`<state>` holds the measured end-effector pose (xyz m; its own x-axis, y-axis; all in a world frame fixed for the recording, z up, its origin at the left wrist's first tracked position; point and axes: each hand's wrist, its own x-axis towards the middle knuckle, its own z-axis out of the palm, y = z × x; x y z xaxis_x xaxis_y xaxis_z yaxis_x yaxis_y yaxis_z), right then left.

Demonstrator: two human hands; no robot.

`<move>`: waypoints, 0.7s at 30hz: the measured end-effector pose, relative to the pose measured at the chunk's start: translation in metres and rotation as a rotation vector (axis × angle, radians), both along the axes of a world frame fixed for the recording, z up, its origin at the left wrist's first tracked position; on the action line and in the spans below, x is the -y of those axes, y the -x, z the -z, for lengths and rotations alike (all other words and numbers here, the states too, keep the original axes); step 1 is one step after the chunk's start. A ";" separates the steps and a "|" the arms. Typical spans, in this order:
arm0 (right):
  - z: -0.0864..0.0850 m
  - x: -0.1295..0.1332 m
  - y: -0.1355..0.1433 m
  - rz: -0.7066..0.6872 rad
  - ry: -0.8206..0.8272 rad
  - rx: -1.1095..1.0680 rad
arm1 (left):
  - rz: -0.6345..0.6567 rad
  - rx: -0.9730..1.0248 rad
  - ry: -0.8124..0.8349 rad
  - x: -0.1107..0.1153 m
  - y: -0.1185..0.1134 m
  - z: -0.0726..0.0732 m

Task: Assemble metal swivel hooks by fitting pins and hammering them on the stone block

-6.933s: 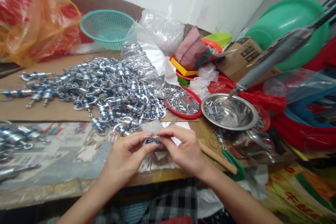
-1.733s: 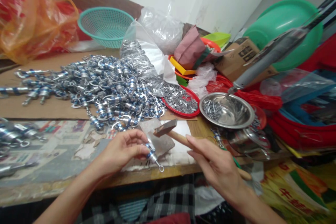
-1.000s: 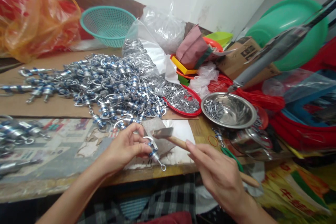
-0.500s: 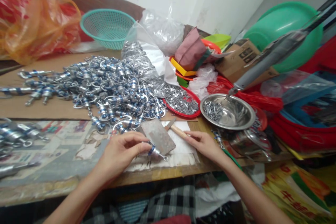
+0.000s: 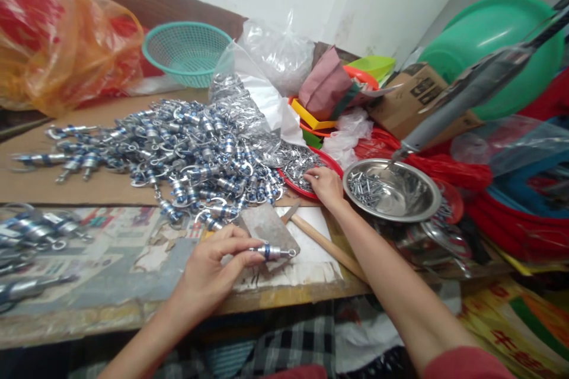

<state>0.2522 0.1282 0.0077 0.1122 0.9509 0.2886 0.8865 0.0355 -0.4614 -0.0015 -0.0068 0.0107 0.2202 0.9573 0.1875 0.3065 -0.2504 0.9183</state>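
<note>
Between thumb and fingers, my left hand point(image 5: 224, 257) pinches a silver-and-blue metal fitting point(image 5: 271, 251) with a small ring at its right end. The fitting is held above the near part of a grey metal block point(image 5: 267, 225). My right hand point(image 5: 324, 183) reaches into a red plate point(image 5: 334, 163) of small flat silver pieces point(image 5: 296, 160); its fingertips are together at the pieces, and what they hold is too small to make out. A hammer with a wooden handle point(image 5: 329, 244) lies right of the block, partly under my right forearm.
A large pile of similar fittings point(image 5: 191, 148) covers the cardboard behind my left hand, with more point(image 5: 35, 228) at the far left. A steel bowl point(image 5: 395, 189) of pins stands right of the plate. Above it, a grey tool point(image 5: 462, 100) slants down. A teal basket point(image 5: 186, 50) sits behind.
My right hand has left the hammer handle and moved up to the red plate. The fitting in my left hand has turned from slanting down to nearly level.
</note>
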 end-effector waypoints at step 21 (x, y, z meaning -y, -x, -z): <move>-0.048 0.138 0.071 -0.798 -0.021 -0.110 | 0.006 0.091 -0.114 0.004 -0.002 -0.002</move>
<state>0.1809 -0.0098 0.0559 -0.5698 0.7507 0.3343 0.5394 0.6486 -0.5370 0.0008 -0.0111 0.0126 0.2032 0.9272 0.3147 0.2214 -0.3566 0.9076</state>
